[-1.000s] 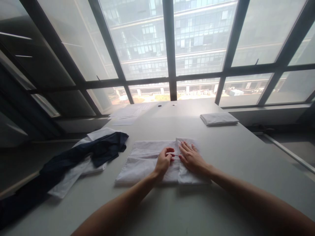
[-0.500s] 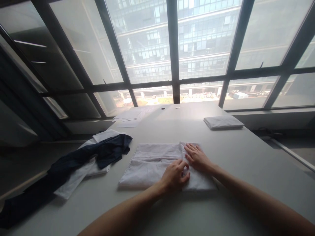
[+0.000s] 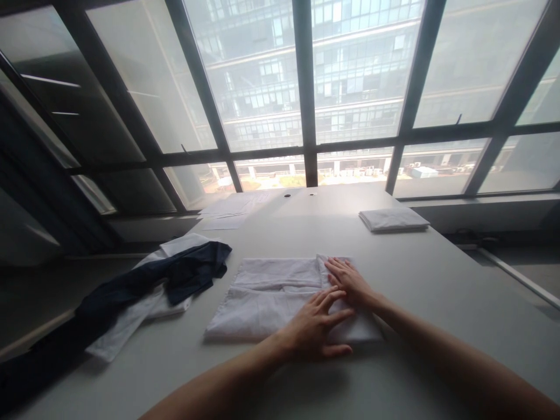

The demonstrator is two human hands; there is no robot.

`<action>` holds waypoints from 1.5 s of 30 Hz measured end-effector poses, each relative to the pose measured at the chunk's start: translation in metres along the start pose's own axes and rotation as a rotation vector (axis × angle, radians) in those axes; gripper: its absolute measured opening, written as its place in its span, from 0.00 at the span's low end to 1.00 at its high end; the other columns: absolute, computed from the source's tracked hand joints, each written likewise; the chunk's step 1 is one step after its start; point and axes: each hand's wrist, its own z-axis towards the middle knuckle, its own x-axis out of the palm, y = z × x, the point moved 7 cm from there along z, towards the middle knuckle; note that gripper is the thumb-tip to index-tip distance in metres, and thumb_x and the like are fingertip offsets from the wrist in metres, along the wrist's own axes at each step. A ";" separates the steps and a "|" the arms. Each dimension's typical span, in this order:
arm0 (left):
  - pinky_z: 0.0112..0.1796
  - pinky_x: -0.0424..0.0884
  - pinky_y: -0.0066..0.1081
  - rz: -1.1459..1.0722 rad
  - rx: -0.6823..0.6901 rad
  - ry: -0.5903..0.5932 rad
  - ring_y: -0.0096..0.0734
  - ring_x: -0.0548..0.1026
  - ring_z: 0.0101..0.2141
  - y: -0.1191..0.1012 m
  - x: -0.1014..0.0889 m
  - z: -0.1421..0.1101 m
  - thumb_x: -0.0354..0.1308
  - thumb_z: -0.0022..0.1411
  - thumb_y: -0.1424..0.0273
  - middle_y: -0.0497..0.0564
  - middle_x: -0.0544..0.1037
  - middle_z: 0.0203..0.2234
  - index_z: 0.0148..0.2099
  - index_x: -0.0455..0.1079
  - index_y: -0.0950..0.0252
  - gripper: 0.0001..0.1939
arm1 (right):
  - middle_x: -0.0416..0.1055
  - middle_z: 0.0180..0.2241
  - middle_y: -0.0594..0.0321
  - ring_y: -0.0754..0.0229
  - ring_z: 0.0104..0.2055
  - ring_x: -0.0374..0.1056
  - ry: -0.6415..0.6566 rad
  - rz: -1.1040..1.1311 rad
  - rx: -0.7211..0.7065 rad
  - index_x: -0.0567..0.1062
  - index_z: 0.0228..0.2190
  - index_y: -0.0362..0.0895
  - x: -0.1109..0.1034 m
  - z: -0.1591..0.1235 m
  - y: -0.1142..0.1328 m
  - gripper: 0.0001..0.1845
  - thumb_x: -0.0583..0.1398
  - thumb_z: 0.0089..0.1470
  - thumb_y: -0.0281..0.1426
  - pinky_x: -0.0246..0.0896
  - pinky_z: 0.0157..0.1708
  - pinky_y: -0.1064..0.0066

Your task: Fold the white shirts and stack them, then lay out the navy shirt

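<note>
A white garment, partly folded, lies flat in front of me, its right end turned over into a flap. On that flap my right hand rests flat with its fingers stretched toward the far edge. Close beside it, nearer to me, my left hand is spread, with its fingers over the near part of the flap and its thumb by the near edge. Neither hand grips the cloth. Whether the left palm presses on it I cannot tell.
Dark navy and white clothes lie heaped at the left, trailing toward me. A folded white cloth sits at the back right of the white table. Sheets of paper lie at the back left, before tall windows.
My left hand has opened from curled fingers to a spread hand and shifted slightly right. My right hand stays on the flap. The view has tilted a little.
</note>
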 end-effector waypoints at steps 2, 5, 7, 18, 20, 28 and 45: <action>0.67 0.50 0.54 0.017 -0.015 0.034 0.59 0.51 0.69 0.004 0.004 -0.002 0.66 0.59 0.50 0.56 0.51 0.72 0.68 0.65 0.54 0.38 | 0.59 0.68 0.48 0.50 0.71 0.51 -0.011 0.023 0.004 0.66 0.65 0.41 -0.001 0.000 -0.001 0.28 0.49 0.69 0.37 0.44 0.69 0.50; 0.66 0.52 0.56 0.034 -0.048 0.060 0.62 0.50 0.69 0.010 0.009 -0.003 0.69 0.57 0.53 0.55 0.49 0.72 0.68 0.65 0.53 0.39 | 0.63 0.66 0.49 0.51 0.69 0.56 -0.087 0.036 0.045 0.70 0.62 0.40 -0.008 0.001 -0.004 0.26 0.50 0.67 0.34 0.50 0.67 0.55; 0.65 0.52 0.57 0.041 -0.056 0.063 0.63 0.50 0.69 0.012 0.011 -0.004 0.68 0.57 0.53 0.54 0.48 0.73 0.68 0.65 0.53 0.39 | 0.65 0.64 0.48 0.51 0.68 0.58 -0.169 0.008 0.112 0.71 0.60 0.39 -0.015 0.000 -0.008 0.26 0.51 0.65 0.32 0.50 0.68 0.57; 0.66 0.51 0.58 0.041 -0.055 0.104 0.61 0.50 0.69 0.013 0.019 -0.004 0.63 0.62 0.51 0.54 0.57 0.70 0.69 0.62 0.52 0.37 | 0.63 0.66 0.49 0.50 0.70 0.55 -0.078 -0.038 0.203 0.73 0.59 0.41 -0.012 0.003 -0.018 0.25 0.50 0.67 0.34 0.44 0.69 0.55; 0.66 0.51 0.58 0.043 -0.054 0.108 0.62 0.50 0.69 0.013 0.019 -0.003 0.63 0.62 0.51 0.54 0.56 0.71 0.70 0.62 0.53 0.37 | 0.59 0.68 0.48 0.49 0.71 0.51 -0.038 -0.037 0.204 0.70 0.61 0.41 -0.009 0.004 -0.022 0.26 0.48 0.68 0.36 0.40 0.69 0.51; 0.66 0.50 0.57 0.042 -0.045 0.110 0.59 0.49 0.70 0.012 0.018 -0.004 0.62 0.63 0.51 0.53 0.57 0.71 0.70 0.60 0.51 0.37 | 0.48 0.71 0.43 0.45 0.74 0.39 0.040 -0.076 0.315 0.57 0.68 0.32 -0.008 0.005 -0.049 0.35 0.43 0.70 0.42 0.32 0.70 0.45; 0.65 0.49 0.60 0.039 -0.040 0.148 0.62 0.46 0.70 0.014 0.021 -0.005 0.58 0.65 0.49 0.53 0.52 0.72 0.73 0.54 0.50 0.39 | 0.50 0.71 0.44 0.45 0.74 0.42 0.015 -0.099 0.309 0.58 0.67 0.32 -0.004 0.006 -0.051 0.36 0.45 0.69 0.43 0.33 0.70 0.46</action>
